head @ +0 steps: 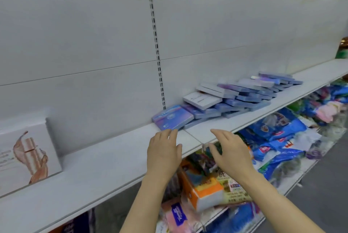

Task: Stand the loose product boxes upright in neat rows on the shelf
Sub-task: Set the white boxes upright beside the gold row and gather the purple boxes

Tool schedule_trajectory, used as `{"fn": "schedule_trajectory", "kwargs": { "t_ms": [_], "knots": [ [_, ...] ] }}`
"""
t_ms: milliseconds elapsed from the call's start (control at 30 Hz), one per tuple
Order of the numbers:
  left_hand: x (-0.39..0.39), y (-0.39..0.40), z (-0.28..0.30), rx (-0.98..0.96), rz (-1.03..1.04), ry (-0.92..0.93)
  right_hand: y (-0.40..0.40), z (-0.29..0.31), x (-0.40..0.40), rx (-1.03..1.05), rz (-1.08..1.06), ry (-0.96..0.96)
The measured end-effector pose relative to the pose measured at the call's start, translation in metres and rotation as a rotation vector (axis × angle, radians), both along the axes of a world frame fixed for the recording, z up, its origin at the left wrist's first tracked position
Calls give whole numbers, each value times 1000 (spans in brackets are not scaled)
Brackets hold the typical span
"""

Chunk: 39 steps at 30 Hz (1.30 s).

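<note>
Both hands empty, fingers spread. Left hand (163,150) nearly at nearest box (172,117), flat on shelf (113,159); right hand (228,148) farther. Toppled row of boxes (244,93) runs away rightward.

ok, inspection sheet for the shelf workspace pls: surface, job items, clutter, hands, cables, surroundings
Surface: white shelf, white back panel behind it.
Job's things: blue and white product boxes lying flat in a sprawled, overlapping pile; none upright yet. Nearest blue box at the pile's left end.
Clutter: large white box at the left of the shelf.
Grippers: left hand and right hand open, holding nothing, near the shelf's front edge.
Cables: nothing seen.
Surroundings: lower shelf crowded with blue bags and packets.
</note>
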<state>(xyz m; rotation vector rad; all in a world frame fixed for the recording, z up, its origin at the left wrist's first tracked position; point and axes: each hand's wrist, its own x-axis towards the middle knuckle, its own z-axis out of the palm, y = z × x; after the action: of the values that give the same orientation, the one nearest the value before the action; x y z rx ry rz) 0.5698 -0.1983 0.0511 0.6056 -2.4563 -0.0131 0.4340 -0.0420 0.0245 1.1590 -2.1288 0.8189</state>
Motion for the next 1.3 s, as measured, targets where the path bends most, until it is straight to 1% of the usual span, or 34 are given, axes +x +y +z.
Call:
{"fn": "schedule_trajectory", "kwargs": {
  "t_ms": [200, 400, 500, 600, 700, 800, 1033, 1100, 1167, 1233, 1300],
  "knots": [
    [-77, 45, -11, 54, -35, 7, 56, -6, -75, 10, -44, 10],
    [-142, 40, -7, 48, 4, -61, 70, -6, -144, -8, -92, 14],
    [-175, 29, -6, 66, 10, -67, 62, -9, -177, -6, -95, 25],
    [-214, 12, -1, 119, 19, -17, 48, -6, -209, -12, -99, 31],
    [-256, 0, 10, 199, 51, 6, 34, -1, -237, -7, -103, 54],
    [-290, -10, 23, 216, 66, 23, 20, 5, -266, -12, -87, 74],
    [-329, -20, 39, 279, 149, 48, -26, 20, -319, -13, 27, 60],
    [-346, -21, 44, 353, 202, 15, -41, 27, -334, 15, 73, 23],
    [-364, -25, 47, 525, 249, -17, -53, 30, -346, 130, 134, -70],
    [-380, -28, 50, 714, 278, 17, -60, 32, -354, 263, 206, -180],
    [-394, -33, 51, 844, 318, 98, -63, 32, -358, 254, 287, -239]
  ]
}}
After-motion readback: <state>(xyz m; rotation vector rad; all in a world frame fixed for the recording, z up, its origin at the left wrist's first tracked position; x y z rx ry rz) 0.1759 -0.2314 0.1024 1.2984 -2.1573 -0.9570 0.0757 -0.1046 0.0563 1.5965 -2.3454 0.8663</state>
